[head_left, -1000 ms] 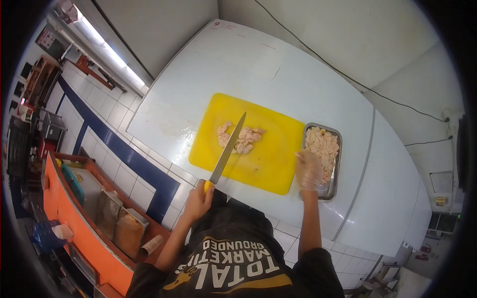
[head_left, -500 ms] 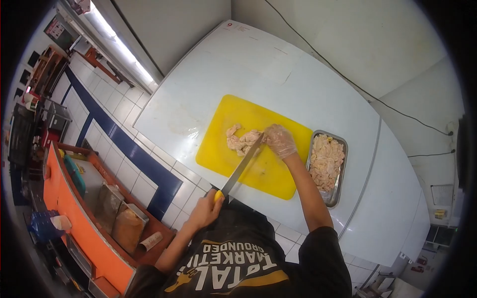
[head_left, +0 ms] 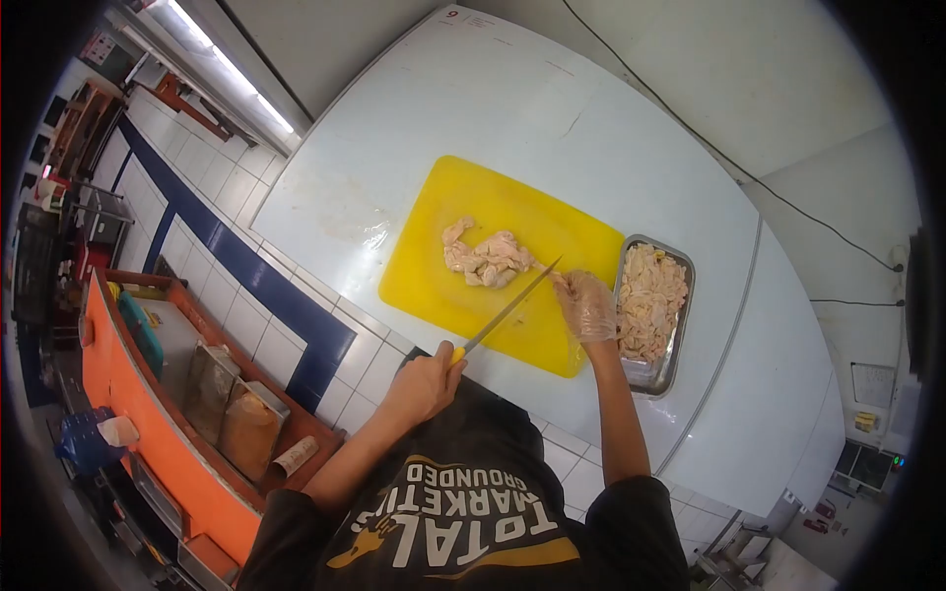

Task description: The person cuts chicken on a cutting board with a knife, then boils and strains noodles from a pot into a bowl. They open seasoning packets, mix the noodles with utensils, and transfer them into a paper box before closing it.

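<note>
My left hand (head_left: 422,387) is closed around the yellow handle of a long knife (head_left: 505,313). The blade slants up and right over the yellow cutting board (head_left: 419,266), its tip close to my right fingers. Raw chicken (head_left: 488,258) lies in a lump left of the blade. My right hand (head_left: 588,307), in a clear plastic glove, is over the board's right side with its fingers pinched together. A thin pinkish strip of meat shows between the lump and those fingertips, partly hidden by the blade.
Right of the board, touching its edge, stands a metal tray (head_left: 682,340) heaped with cut chicken pieces (head_left: 650,300). Both rest on a white table (head_left: 345,177). An orange cart (head_left: 163,419) holding containers stands on the tiled floor at left. A cable (head_left: 680,126) runs along the wall.
My right hand has moved right and down, away from the chicken lump toward the tray. The knife has shifted right, its tip now beyond the lump. The camera view has moved slightly.
</note>
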Tool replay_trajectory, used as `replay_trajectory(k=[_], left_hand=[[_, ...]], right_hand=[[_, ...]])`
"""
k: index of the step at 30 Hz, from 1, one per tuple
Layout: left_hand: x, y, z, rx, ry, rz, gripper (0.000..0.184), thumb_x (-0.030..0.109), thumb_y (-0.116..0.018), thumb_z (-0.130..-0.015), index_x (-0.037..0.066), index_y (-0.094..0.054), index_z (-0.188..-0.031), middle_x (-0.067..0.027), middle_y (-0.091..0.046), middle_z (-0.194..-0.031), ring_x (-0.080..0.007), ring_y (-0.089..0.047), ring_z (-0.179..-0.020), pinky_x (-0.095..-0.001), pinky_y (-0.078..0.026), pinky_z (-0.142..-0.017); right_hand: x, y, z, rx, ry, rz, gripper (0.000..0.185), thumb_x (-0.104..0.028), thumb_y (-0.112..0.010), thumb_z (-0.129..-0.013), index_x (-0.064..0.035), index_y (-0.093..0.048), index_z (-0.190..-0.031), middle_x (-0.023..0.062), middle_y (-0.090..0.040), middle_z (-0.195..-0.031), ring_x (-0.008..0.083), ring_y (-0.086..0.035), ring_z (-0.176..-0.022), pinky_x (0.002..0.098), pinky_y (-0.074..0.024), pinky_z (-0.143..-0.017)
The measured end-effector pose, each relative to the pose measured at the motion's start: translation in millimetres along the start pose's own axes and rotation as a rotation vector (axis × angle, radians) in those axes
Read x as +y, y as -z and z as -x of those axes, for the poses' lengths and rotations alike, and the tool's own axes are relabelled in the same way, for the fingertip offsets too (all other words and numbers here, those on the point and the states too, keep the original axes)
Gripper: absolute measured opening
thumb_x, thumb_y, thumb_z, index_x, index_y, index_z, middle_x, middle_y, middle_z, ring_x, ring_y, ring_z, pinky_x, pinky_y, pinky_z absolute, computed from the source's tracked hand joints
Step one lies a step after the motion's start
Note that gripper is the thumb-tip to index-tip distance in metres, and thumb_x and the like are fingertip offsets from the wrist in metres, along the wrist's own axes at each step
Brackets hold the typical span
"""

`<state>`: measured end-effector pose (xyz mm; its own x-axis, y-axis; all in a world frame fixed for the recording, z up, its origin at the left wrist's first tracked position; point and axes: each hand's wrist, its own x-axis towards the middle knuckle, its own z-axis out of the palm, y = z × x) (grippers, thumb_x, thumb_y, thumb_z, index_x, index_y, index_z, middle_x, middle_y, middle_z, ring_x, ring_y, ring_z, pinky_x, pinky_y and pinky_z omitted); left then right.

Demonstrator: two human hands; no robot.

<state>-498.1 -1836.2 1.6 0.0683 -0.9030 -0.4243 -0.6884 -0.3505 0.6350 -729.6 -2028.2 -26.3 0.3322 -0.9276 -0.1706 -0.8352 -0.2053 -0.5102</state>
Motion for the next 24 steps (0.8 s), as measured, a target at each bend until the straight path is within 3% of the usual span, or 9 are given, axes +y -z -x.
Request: replay_trajectory(k=[5, 9, 12, 14, 17, 24], left_hand=[[6, -1, 2, 0.035, 0.049, -0.077, 0.029, 0.029, -0.053, -0.101, 0.001, -0.045, -0.101, -0.0302, -0.061, -0.069, -0.0518, -0.060, -0.067, -0.0616, -0.045, -0.061], [17, -5, 1, 0.071, 0.036, -0.084, 0.028, 0.028, -0.053, -0.101, 0.001, -0.045, -0.100, -0.0304, -0.060, -0.068, -0.0521, -0.060, -0.067, -0.0618, -0.045, -0.062], [17, -12, -11, 0.044, 0.007, -0.029, 0.029, 0.028, -0.054, -0.100, 0.001, -0.046, -0.101, -0.0300, -0.061, -0.068, -0.0519, -0.060, -0.067, -0.0614, -0.046, -0.062], [13, -20, -18, 0.020, -0.043, -0.014, 0.029, 0.029, -0.054, -0.100, 0.001, -0.046, -0.101, -0.0291, -0.061, -0.067, -0.0513, -0.060, -0.065, -0.0608, -0.046, -0.060], [16, -18, -23, 0.037, 0.007, -0.069, 0.029, 0.029, -0.054, -0.101, 0.001, -0.046, -0.101, -0.0284, -0.062, -0.067, -0.0506, -0.061, -0.065, -0.0603, -0.046, -0.059], [29, -24, -31, 0.035, -0.064, -0.034, 0.029, 0.028, -0.053, -0.101, 0.000, -0.046, -0.102, -0.0280, -0.062, -0.066, -0.0497, -0.061, -0.063, -0.0590, -0.047, -0.058]], right_hand=[[13, -14, 10, 0.152, 0.125, 0.141, 0.029, -0.027, -0.056, -0.095, -0.0036, -0.067, -0.083, 0.0196, -0.066, -0.082, 0.0397, -0.064, -0.082, 0.0507, -0.0501, -0.071], [8, -17, 10, 0.075, 0.066, 0.178, 0.028, -0.025, -0.053, -0.096, -0.0044, -0.068, -0.084, 0.0204, -0.066, -0.082, 0.0399, -0.064, -0.082, 0.0496, -0.0507, -0.072], [9, -12, 11, 0.079, 0.236, 0.245, 0.033, -0.028, -0.050, -0.097, -0.0027, -0.069, -0.088, 0.0220, -0.067, -0.086, 0.0406, -0.064, -0.084, 0.0497, -0.0504, -0.075], [14, -16, 5, -0.014, 0.066, 0.117, 0.036, -0.031, -0.048, -0.097, -0.0021, -0.069, -0.091, 0.0229, -0.068, -0.092, 0.0413, -0.064, -0.088, 0.0500, -0.0499, -0.079], [19, -15, 4, -0.079, -0.022, 0.114, 0.032, -0.029, -0.052, -0.095, -0.0006, -0.065, -0.094, 0.0256, -0.067, -0.092, 0.0433, -0.064, -0.090, 0.0513, -0.0494, -0.081], [17, -13, 11, -0.053, -0.022, 0.070, 0.035, -0.031, -0.051, -0.095, 0.0008, -0.066, -0.095, 0.0262, -0.066, -0.095, 0.0431, -0.063, -0.093, 0.0506, -0.0488, -0.083]])
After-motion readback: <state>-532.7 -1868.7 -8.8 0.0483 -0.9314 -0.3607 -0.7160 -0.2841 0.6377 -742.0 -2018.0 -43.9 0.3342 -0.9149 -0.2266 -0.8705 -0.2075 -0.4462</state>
